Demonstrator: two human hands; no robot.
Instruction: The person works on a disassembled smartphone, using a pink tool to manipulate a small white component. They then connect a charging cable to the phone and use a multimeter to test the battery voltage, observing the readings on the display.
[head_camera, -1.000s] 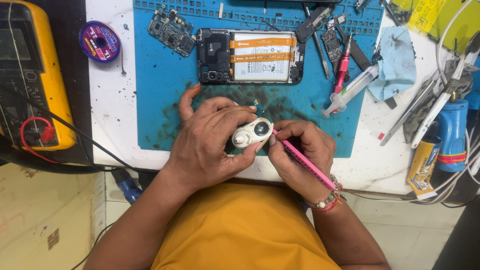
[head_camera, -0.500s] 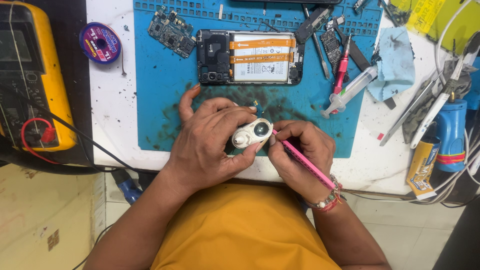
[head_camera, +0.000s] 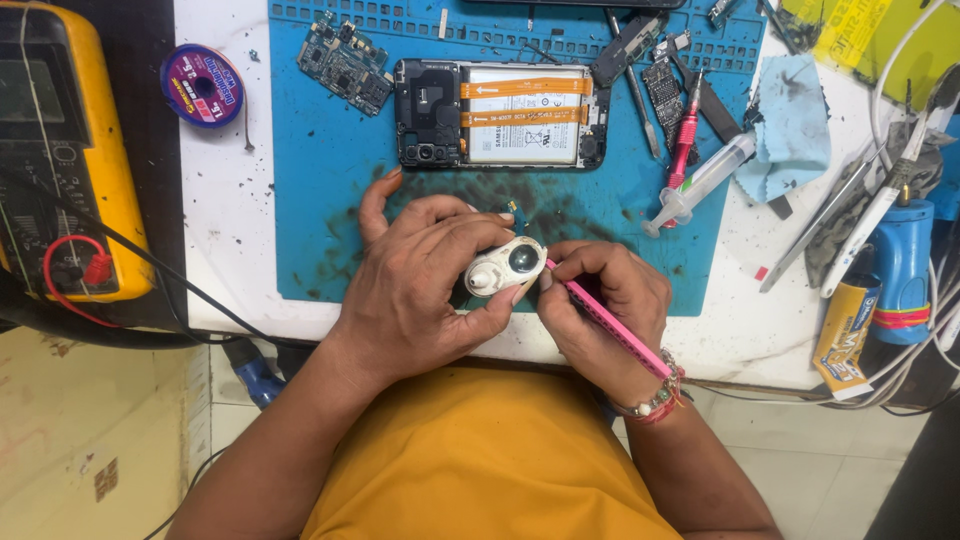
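Left hand: my left hand (head_camera: 420, 285) is closed around a small white oval device (head_camera: 505, 267) with a dark round lens on its upper face; thumb below, fingers curled over the top.
Right hand: my right hand (head_camera: 600, 300) pinches a slim pink tool (head_camera: 608, 322) like a pen, its tip against the right edge of the device.
Where it is: the device sits held just above the near edge of the blue mat (head_camera: 320, 180) on the desk (head_camera: 225, 240), between both hands.
Handling: I judge it light, rigid plastic, smooth enough to slip; the lens looks the fragile part, so I'd hold by the rounded sides and keep off the lens.
Tool: thin and stiff, best gripped near the tip.
Nearby: an opened phone (head_camera: 500, 112) lies further up the mat, a syringe (head_camera: 700, 185) to its right, a yellow meter (head_camera: 70, 160) far left.
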